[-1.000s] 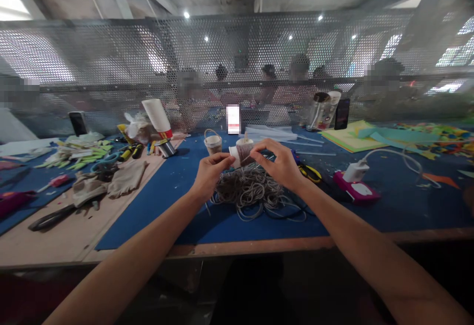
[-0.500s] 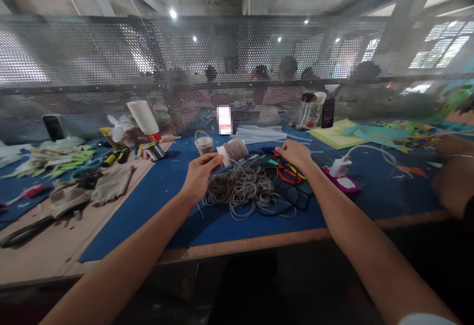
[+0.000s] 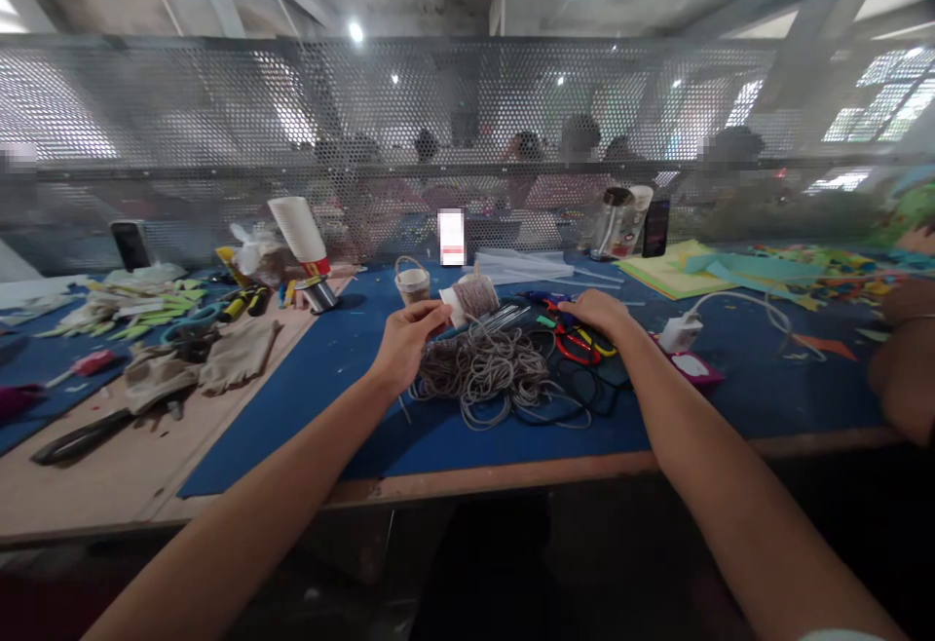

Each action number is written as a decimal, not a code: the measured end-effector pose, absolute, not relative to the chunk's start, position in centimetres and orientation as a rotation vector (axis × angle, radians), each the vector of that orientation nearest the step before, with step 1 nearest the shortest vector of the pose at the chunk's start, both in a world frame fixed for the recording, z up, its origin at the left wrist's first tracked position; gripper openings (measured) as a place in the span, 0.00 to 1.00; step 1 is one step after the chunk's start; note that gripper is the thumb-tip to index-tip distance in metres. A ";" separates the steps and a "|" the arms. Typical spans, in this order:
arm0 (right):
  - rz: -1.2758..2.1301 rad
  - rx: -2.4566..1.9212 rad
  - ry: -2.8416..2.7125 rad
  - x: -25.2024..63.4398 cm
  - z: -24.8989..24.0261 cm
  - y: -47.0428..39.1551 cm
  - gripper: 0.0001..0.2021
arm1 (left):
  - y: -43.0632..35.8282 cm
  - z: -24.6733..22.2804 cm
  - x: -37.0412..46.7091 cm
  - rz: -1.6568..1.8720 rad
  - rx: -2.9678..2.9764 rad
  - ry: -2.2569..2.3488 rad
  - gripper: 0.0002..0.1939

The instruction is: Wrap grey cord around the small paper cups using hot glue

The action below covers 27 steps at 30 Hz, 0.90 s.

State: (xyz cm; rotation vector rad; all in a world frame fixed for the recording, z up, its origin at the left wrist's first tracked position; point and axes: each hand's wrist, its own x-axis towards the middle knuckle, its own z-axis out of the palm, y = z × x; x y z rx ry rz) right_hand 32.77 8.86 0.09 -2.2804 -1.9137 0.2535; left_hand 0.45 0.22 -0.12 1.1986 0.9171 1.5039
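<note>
My left hand (image 3: 410, 334) pinches the rim of a white paper cup (image 3: 452, 309), which lies tilted on its side with grey-brown cord (image 3: 477, 298) wound round it. Below the cup is a loose heap of grey cord (image 3: 504, 373). My right hand (image 3: 600, 314) is closed at a dark blue tool (image 3: 539, 297), beside red-handled scissors (image 3: 576, 347) and a yellow-handled tool (image 3: 603, 347). Its fingertips are partly hidden, so what they hold cannot be made out. A small cup with a cord handle (image 3: 413, 285) stands behind my left hand.
Stacked paper cups (image 3: 296, 232) lean at the left, near work gloves (image 3: 238, 357). A lit phone (image 3: 452, 237) stands by the mesh screen (image 3: 497, 115). On the right are a white charger (image 3: 679, 332), coloured sheets (image 3: 672, 269) and another person's arm (image 3: 906, 368).
The whole view has shifted slightly, so things appear a little further right. My left hand still holds the wrapped cup, and my right hand stays by the blue tool.
</note>
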 end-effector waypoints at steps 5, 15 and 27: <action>0.223 -2.272 -1.825 32.6 0.2 8.9 0.26 | 0.6 -0.5 0.2 1.497 1.211 0.912 0.13; 0.574 -1.229 -1.324 29.4 1.4 8.3 0.22 | 0.6 -0.5 0.1 1.506 1.184 0.911 0.15; 0.916 -0.734 -1.394 24.3 3.1 3.6 0.18 | 0.9 -0.7 0.0 1.499 1.152 0.911 0.16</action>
